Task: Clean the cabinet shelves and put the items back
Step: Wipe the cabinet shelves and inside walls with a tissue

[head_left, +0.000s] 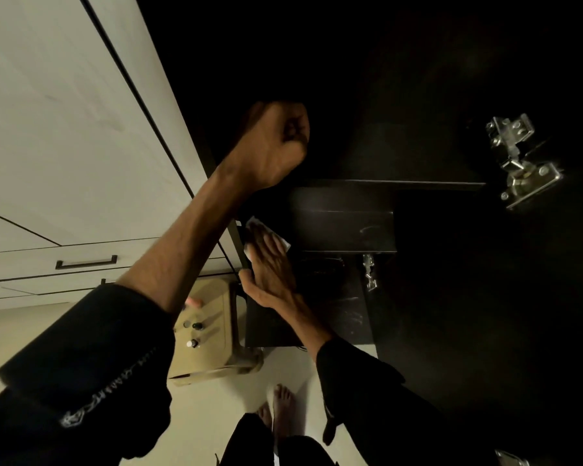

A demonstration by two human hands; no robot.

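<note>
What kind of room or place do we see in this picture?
Probably a room in a home, at built-in storage: a dark cabinet with shelves and metal door hinges, pale drawer fronts beside it, and a beige stool holding small bottles on a light floor.

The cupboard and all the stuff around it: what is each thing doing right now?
Cabinet door: swung open, hinges showing.
Shelf: dark, bare, with streaks on it.
White cloth: pressed flat on the shelf edge under the fingers.
Right hand: fingers straight, pressing the cloth.
Left hand: curled in a fist up at the cabinet edge; whether it grips anything is hidden.
Stool: standing on the floor, small bottles on top.
Drawers: closed.
</note>
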